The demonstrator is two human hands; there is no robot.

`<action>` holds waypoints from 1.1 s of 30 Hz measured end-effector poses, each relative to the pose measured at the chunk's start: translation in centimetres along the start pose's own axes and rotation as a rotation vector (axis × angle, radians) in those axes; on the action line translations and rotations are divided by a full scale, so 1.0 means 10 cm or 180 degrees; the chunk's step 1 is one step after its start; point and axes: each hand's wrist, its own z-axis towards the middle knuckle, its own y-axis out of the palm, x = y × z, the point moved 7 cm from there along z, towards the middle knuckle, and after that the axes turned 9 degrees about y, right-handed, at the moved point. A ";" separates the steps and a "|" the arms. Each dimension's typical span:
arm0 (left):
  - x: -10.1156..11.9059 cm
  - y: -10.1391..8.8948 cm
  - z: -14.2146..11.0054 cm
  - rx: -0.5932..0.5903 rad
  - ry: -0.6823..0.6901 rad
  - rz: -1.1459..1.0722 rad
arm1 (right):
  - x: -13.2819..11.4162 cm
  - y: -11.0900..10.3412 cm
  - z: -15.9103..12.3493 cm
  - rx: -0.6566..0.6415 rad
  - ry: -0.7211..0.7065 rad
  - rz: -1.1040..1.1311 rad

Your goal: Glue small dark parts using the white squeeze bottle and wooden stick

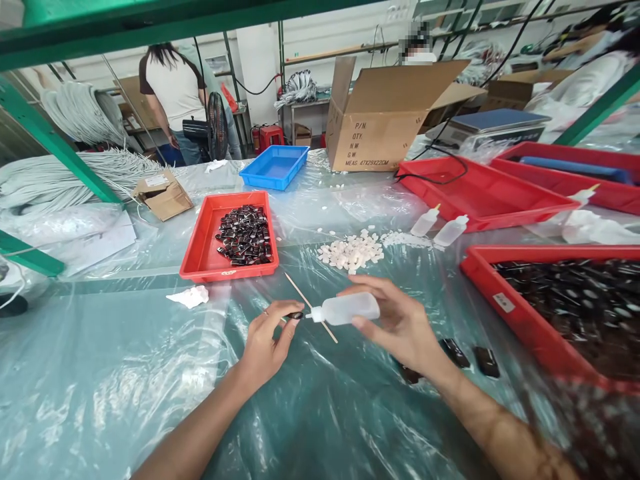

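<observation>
My right hand (400, 323) is closed round a small translucent squeeze bottle (347, 309), held sideways with its nozzle pointing left. My left hand (267, 343) pinches a small dark part (296, 315) between thumb and fingers, right at the nozzle tip. A thin wooden stick (303, 300) lies on the plastic sheet under the bottle. A pile of small white pieces (351, 252) sits just beyond the hands. Three dark parts (473, 357) lie on the sheet beside my right wrist.
A red tray (200, 240) with several dark parts stands ahead left; a larger red tray (510, 307) of dark parts is at right. Two more squeeze bottles (440, 225), a blue tray (275, 167), a cardboard box (385, 127) and other people stand farther back.
</observation>
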 end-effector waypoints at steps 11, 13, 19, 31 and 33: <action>-0.13 0.07 0.00 -0.0208 -0.0594 -0.0645 | 0.37 0.01 0.08 0.0149 0.1054 0.0893; -0.16 0.07 0.01 -0.0151 -0.0627 -0.0640 | 0.32 0.03 0.04 0.0144 0.0816 0.0642; -0.20 0.03 0.03 0.0150 -0.0675 -0.0655 | 0.15 0.09 0.00 0.0049 0.0150 -0.0228; -0.26 0.06 -0.02 0.0259 -0.0665 -0.0648 | -0.18 0.07 -0.05 0.0096 -0.0622 -0.0625; -0.24 0.06 -0.02 0.0236 -0.0649 -0.0625 | -0.19 0.07 -0.06 0.0016 -0.0590 -0.0662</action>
